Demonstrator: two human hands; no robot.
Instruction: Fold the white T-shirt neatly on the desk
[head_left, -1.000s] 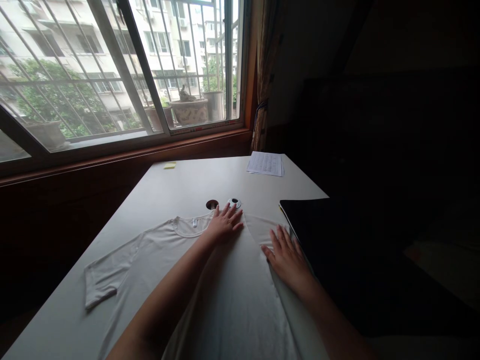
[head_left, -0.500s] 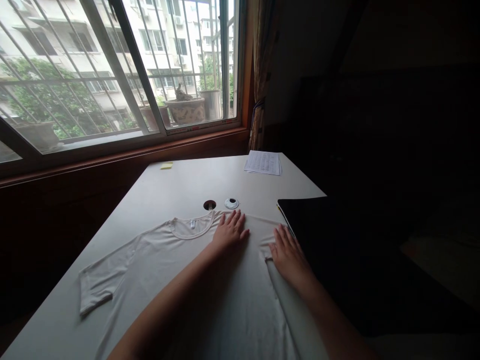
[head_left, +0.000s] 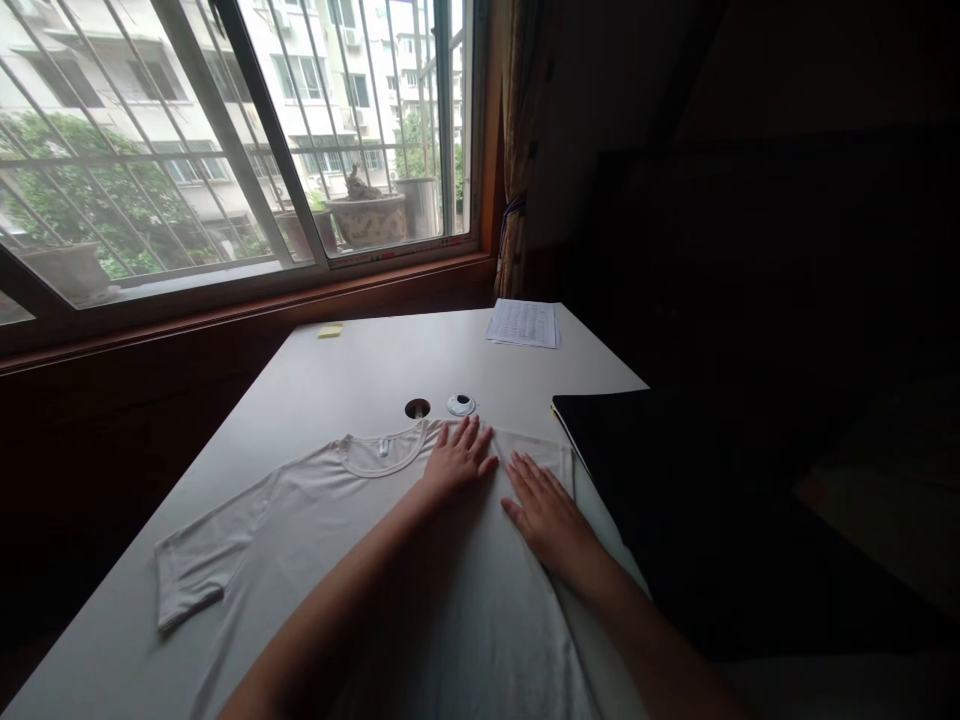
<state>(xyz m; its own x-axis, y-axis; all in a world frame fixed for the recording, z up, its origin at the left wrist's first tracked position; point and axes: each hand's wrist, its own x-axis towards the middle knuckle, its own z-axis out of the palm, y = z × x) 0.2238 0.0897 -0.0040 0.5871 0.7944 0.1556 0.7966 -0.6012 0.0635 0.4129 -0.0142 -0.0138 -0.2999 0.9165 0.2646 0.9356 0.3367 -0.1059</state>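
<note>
Hands, two, lie palm down: the left hand (head_left: 459, 458), fingers spread, seems to pin the shoulder against slipping; the right hand (head_left: 546, 510), fingers nearly together, rests by the sleeve, likely keeping it flat. Both touch one white shirt (head_left: 315, 520), laid open on the bench (head_left: 367, 365), apparently so its two sleeves have room. Left to right beyond it come one yellow patch of paper (head_left: 330, 330), one hole (head_left: 418, 408), one round cover (head_left: 461, 404) (perhaps the hole's twin), papers (head_left: 523, 324), at least two sheets, and one black sheet (head_left: 637, 470).
</note>
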